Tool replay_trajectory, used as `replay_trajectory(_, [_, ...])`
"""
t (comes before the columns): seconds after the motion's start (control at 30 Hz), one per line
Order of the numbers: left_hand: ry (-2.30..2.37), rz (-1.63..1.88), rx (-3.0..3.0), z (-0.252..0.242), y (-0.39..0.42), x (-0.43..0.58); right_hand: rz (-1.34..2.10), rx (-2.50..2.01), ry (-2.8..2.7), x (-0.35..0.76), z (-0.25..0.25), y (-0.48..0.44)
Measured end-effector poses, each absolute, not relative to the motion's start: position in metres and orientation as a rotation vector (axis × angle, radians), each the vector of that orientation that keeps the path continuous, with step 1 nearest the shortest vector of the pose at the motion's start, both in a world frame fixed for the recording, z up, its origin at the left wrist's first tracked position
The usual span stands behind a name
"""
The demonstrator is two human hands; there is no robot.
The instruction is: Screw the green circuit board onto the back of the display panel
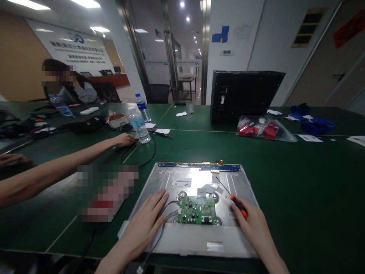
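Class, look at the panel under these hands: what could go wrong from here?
1. The screwdriver in the right hand points across the metal panel near the green circuit board; a slip might scratch something.
2. A cable from the board trails past the left hand over the panel's near edge; a snag could tug it.
3. A co-worker's hand sits beside the nearer water bottle; a bump might tip it.

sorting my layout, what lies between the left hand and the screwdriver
In the head view: cables, then the green circuit board, atop the metal panel.
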State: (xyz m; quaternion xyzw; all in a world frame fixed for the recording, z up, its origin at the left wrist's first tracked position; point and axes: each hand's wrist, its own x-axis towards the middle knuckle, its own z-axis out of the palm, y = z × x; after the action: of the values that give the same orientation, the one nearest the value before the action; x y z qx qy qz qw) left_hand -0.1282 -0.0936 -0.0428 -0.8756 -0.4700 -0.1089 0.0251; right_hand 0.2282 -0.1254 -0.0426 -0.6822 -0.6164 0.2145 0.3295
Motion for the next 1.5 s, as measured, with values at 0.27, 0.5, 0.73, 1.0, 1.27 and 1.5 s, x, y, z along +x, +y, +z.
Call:
replay_trajectory(0.27, [-1.647, -0.455, -2.724, -0.031, -0.072, -0.126, 0.692, -1.881, -1.613, 0.219, -0.032, -0.11])
replay_trajectory(0.5, [-1.948, -0.431, -2.717, 0.011, -0.038, -0.084, 0.725, -1.922, -1.62, 0.215, -0.026, -0.109])
replay_trajectory(0.73, [-2.004, -0.316, -2.843, 0.012, 0.0, -0.049, 0.686, -1.858, -1.626, 0.215, -0.033, -0.112])
replay_trajectory(1.0, [-1.928, -0.211, -2.923, 0.014, 0.013, -0.04, 0.733, -1.818, -1.635, 0.216, -0.031, -0.112])
replay_trajectory(1.27, [-1.757, -0.155, -3.057, 0.027, 0.015, -0.039, 0.762, -1.752, -1.557, 0.217, -0.028, -0.112])
replay_trajectory(1.5, [-1.685, -0.12, -3.067, 0.028, 0.02, -0.037, 0.721, -1.74, -1.536, 0.215, -0.025, -0.111])
